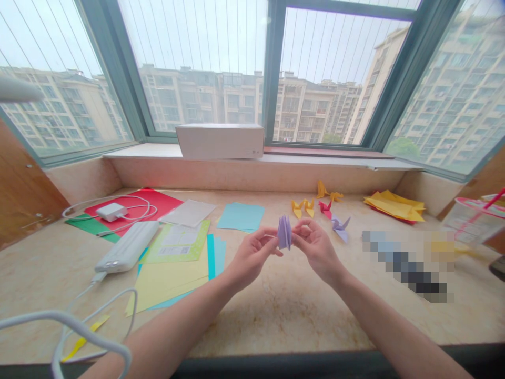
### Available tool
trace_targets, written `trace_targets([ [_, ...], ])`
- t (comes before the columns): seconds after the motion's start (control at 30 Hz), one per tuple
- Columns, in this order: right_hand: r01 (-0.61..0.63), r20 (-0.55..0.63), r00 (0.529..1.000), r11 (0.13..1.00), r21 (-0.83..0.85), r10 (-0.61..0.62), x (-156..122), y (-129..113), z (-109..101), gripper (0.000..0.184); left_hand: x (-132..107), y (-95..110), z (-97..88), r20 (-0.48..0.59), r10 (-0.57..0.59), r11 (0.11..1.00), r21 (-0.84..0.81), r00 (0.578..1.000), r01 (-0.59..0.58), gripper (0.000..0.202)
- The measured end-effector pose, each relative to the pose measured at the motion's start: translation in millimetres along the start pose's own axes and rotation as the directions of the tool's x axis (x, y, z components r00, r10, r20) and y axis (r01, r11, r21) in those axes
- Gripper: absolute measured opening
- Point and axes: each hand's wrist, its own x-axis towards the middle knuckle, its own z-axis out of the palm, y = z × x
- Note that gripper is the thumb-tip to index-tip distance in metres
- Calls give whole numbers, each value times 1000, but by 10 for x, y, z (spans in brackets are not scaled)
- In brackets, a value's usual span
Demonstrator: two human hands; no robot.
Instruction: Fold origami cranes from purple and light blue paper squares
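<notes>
Between my two hands, above the middle of the stone counter, is a small piece of folded purple paper (284,232) with several layers standing upright. My left hand (258,250) pinches its left side between thumb and fingers. From the other side, my right hand (313,242) grips its right edge with thumb and fingertips. Just beyond my right hand lie a purple paper crane (341,228), a red paper crane (325,209) and several orange-yellow paper cranes (303,208). A stack of light blue paper squares (241,216) lies beyond my left hand.
Left on the counter (272,310) are yellow sheets (169,284), a red sheet (165,202), a white power bank (128,247), a charger (112,211) and a looping white cable (59,317). Yellow folded papers (394,205) and a clear cup (479,221) stand right. A white box (220,142) sits on the sill.
</notes>
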Motion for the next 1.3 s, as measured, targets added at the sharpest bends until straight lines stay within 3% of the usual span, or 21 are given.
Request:
trace_targets([
  [0.2, 44, 46, 998, 994, -95, -40, -35, 38, 26, 23, 13, -42, 2, 27, 66, 998, 8, 997, -67, 22],
  [0.4, 133, 52, 991, 962, -240, -124, -59, 40, 7, 14, 10, -41, 20, -57, -1, 1000, 13, 998, 2, 32],
  [0.53, 78, 129, 991, 964, -253, -46, -88, 49, -4, 23, -11, -14, 15, -95, 2, 993, 120, 995, 9, 34],
  [0.7, 10, 51, 999, 984, -176, -1, -76, 119, -7, 32, -34, -16, 23, -88, 36, 957, 290, 995, -8, 30],
  [0.9, 24, 27, 999, 985, -171, -20, -58, 102, -14, 32, 11, -55, -2, -86, 66, 995, 86, 994, -58, 40],
  [1.13, 135, 21, 991, 941, -309, -135, -65, 77, -15, 29, 27, -32, -21, -98, 0, 989, 144, 995, 15, 31],
  [1.3, 174, -12, 982, 936, -306, -187, -56, 86, -25, 22, 17, -55, 1, -65, 4, 998, 66, 998, 0, 36],
])
